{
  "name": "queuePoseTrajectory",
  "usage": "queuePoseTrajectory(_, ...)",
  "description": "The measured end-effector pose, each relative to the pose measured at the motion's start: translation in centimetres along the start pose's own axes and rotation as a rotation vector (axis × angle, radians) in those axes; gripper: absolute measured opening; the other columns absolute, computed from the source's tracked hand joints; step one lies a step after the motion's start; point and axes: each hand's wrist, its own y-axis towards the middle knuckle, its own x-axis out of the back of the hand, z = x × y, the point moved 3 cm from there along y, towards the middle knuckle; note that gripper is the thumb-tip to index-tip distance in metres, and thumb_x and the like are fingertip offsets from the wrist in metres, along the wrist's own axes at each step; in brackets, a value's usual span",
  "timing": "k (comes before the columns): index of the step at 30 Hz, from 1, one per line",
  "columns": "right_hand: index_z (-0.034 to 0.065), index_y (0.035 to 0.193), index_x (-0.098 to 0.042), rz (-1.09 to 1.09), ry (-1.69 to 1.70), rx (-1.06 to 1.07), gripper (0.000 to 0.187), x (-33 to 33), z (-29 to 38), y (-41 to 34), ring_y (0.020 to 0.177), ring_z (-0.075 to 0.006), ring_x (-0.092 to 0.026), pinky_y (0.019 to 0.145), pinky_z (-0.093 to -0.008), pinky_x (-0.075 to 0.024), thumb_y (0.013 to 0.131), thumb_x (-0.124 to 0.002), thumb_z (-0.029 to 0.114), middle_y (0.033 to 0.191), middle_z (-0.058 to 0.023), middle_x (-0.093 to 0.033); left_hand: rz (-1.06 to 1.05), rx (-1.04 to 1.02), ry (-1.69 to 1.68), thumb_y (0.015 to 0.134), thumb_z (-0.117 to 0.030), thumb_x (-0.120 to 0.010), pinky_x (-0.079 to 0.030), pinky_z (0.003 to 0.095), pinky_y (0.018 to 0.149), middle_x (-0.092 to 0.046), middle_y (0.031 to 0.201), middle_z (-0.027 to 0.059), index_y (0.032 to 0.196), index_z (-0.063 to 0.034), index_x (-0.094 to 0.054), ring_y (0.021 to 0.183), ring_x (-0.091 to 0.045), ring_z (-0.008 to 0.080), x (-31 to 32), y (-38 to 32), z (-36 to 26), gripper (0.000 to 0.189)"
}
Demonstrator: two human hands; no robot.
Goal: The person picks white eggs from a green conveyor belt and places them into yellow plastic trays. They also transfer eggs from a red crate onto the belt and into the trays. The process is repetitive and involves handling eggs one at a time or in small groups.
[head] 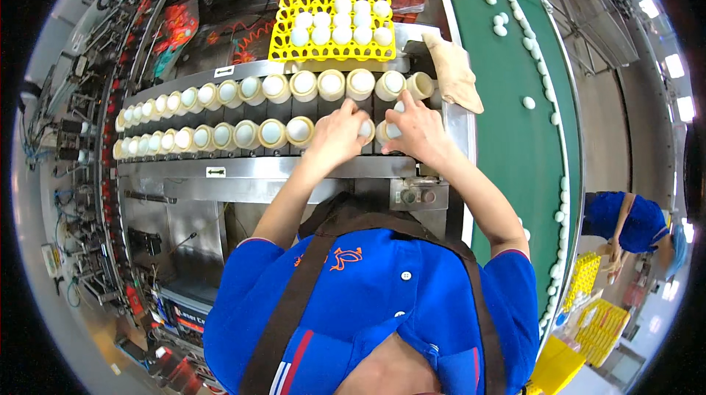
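Observation:
My left hand bends over the near row of cream-coloured cups, its fingers curled around a pale egg. Just right of it, my right hand grips a pale egg at a cup in the same row. A second egg shows under its fingers. How firmly each egg is held is partly hidden by the fingers. Beyond both hands runs the far row, with an egg in a cup and a cup without an egg at its right end.
A yellow egg tray with several eggs stands behind the cups. A beige cloth lies on the conveyor's right end. On the right, a green belt carries loose eggs. A control box sits near my waist. Another person works beyond the belt.

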Motion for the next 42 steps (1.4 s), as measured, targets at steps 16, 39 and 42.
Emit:
queuePoseTrajectory(16, 0.0147, 0.109, -0.070, -0.353, 0.195, -0.209, 0.045, -3.8, -8.8, 4.7, 0.096, -0.0333, -0.069, 0.077, -0.0471, -0.0578, 0.080, -0.076, 0.048, 0.108, -0.0133, -0.063, -0.123, -0.020, -0.780, 0.095, -0.001, -0.059, -0.044, 0.0373, 0.103, -0.062, 0.120, 0.0119, 0.122, -0.0022, -0.059, 0.115, -0.059, 0.0267, -9.6, 3.9, -4.0, 0.027)
queuePoseTrajectory(39, 0.0200, 0.131, -0.055, -0.046, 0.362, -1.098, 0.081, -18.5, -29.7, -49.9, 0.105, -0.0398, -0.068, 0.087, -0.0517, -0.0560, 0.069, -0.081, 0.065, 0.124, -0.0166, -0.058, 0.439, -1.003, 0.260, 0.089, -0.011, -0.070, -0.054, 0.0486, 0.095, -0.048, 0.146, 0.0123, 0.141, -0.0214, -0.051, 0.120, -0.057, 0.0401, -44.1, 10.2, -38.1, 0.056)
queuePoseTrajectory(42, 0.0210, 0.125, -0.062, -0.096, 0.344, -0.982, 0.070, -18.5, -28.3, -49.9, 0.099, -0.0400, -0.070, 0.083, -0.0500, -0.0570, 0.069, -0.085, 0.057, 0.125, -0.0199, -0.056, 0.521, -0.838, 0.286, 0.089, -0.015, -0.072, -0.056, 0.0502, 0.091, -0.050, 0.140, 0.0120, 0.139, -0.0247, -0.052, 0.115, -0.059, 0.0402, -47.3, 11.3, -37.9, 0.055)
